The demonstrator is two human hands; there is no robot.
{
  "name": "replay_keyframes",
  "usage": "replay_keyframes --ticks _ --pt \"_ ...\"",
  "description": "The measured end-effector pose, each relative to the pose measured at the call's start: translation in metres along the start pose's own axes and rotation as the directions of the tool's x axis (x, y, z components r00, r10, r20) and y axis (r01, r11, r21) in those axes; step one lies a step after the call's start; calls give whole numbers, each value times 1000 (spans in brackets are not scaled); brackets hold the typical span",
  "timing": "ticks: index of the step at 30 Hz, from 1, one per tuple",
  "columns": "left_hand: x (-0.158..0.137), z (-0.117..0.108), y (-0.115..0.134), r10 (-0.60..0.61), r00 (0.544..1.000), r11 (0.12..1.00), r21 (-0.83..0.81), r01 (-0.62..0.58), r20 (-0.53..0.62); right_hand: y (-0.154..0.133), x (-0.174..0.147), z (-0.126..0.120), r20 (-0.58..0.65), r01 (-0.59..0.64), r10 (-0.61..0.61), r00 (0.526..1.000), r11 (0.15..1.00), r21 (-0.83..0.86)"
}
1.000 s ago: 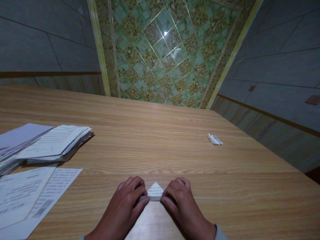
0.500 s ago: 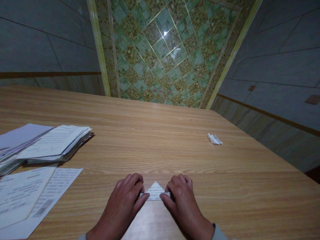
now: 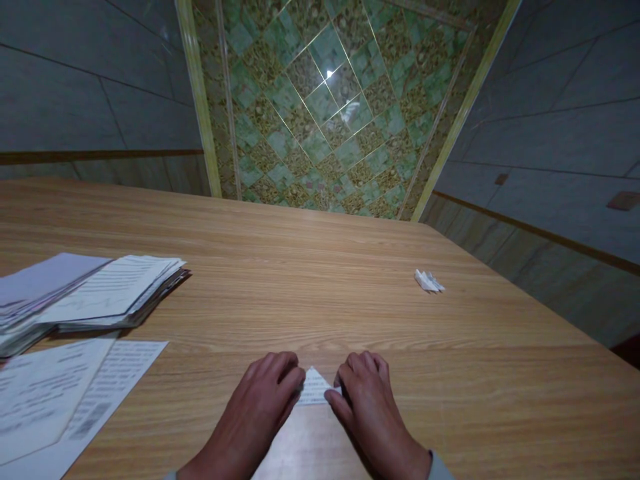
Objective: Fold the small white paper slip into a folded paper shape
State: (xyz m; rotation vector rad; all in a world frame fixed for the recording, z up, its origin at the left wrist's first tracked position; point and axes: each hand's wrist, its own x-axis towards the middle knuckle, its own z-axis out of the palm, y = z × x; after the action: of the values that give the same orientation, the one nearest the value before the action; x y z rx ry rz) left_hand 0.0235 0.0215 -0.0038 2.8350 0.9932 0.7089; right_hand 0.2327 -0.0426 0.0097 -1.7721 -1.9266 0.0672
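- White printed paper triangle (image 3: 313, 390) lies on the near table (image 3: 300, 287)
- Right hand (image 3: 367, 400): grip pinches its right corner
- Left hand (image 3: 265, 393) covers its left edge; grip cannot be told

no readable text. small folded paper (image 3: 313, 392): rows of print, too small to make out. paper stack (image 3: 117, 287): lines on its top sheet, illegible. loose sheet (image 3: 45, 400): blurred lines, illegible. sheet under it (image 3: 131, 367): dense print plus dark printed block (image 3: 91, 421), unreadable.
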Motion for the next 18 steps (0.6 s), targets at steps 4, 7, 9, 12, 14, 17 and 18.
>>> replay_keyframes --ticks 4,7,9,12,14,17,18 --pt "-1 2 6 165 986 986 21 -165 -13 1 -2 4 -16 17 -18 1000 998 -57" --pt "1 -3 10 253 967 964 76 -253 8 2 -3 6 -39 34 -39 998 992 -118" --pt "2 -7 11 288 957 951 110 -290 29 2 -4 8 -50 54 -62 997 986 -157" --pt "0 -10 10 300 954 943 141 -300 21 1 -4 8 -48 69 -80 996 980 -186" --pt "-4 -10 6 299 954 941 163 -298 16 1 -4 8 -45 68 -78 996 979 -191" --pt "-14 -11 -4 309 950 928 204 -310 39 0 -4 6 -45 66 -77 996 979 -195" --pt "-17 -12 -8 314 948 924 215 -316 43 0 -4 5 -42 70 -80 996 978 -195"
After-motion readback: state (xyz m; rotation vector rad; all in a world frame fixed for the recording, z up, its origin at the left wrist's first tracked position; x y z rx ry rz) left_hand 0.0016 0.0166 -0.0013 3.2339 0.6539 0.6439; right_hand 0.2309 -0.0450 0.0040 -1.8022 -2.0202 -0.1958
